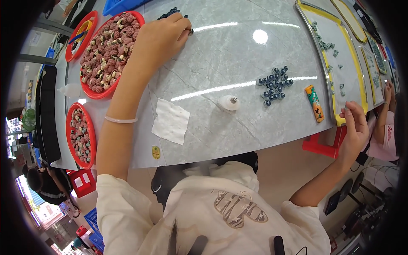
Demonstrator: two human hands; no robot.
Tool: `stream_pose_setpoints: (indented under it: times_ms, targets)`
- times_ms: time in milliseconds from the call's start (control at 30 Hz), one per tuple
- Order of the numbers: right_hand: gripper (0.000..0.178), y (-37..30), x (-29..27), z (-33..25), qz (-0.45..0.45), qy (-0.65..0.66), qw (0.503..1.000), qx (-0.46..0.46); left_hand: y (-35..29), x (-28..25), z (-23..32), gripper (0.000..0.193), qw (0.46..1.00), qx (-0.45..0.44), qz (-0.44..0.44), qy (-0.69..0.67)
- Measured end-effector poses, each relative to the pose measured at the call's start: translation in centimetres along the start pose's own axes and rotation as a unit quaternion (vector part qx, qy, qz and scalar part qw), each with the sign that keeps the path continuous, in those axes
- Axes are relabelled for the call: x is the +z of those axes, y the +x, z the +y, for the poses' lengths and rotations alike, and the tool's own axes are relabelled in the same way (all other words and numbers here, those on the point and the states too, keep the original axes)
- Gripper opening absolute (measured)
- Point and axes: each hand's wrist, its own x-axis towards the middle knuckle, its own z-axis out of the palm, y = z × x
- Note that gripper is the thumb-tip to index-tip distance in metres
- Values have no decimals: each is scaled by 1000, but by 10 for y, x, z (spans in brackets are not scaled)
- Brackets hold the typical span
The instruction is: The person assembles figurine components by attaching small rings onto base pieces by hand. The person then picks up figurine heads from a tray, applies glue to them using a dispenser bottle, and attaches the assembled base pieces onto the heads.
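My left hand (166,37) reaches across to the far left of the table, beside a cluster of small dark blue pieces (172,13). Its fingertips pinch one small dark piece (191,31). At the right, my right hand (356,127) is raised at the near end of a yellow-edged tray (364,91), finger and thumb closed on a tiny grey-green piece (345,109). Similar grey-green pieces (325,45) are scattered in the tray. Between my hands are a second group of dark blue pieces (268,91) and a white squeeze bottle (228,103) with a metal tip.
A white cloth or paper sheet (170,123) and an orange-green packet (314,104) lie on the table. Red baskets of pink pieces (111,51) (80,136) stand at left. A blue bin (121,6) is behind. Another person's hand (388,90) shows at far right, near a red stool (318,145).
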Motion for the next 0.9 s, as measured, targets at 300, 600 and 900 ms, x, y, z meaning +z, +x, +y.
stream_pose_setpoints:
  times_ms: [300,600,900]
  targets:
    - [16,-11,14,-15,-27,62,997,-39,-15,-23,19,12,968,-144,54,-200]
    - [14,-43,71,-60,-249,252,919,-175,-71,-102,134,23,701,-251,22,-667]
    - [27,-52,116,-83,-305,243,866,-315,-83,-93,167,20,514,-315,39,-797]
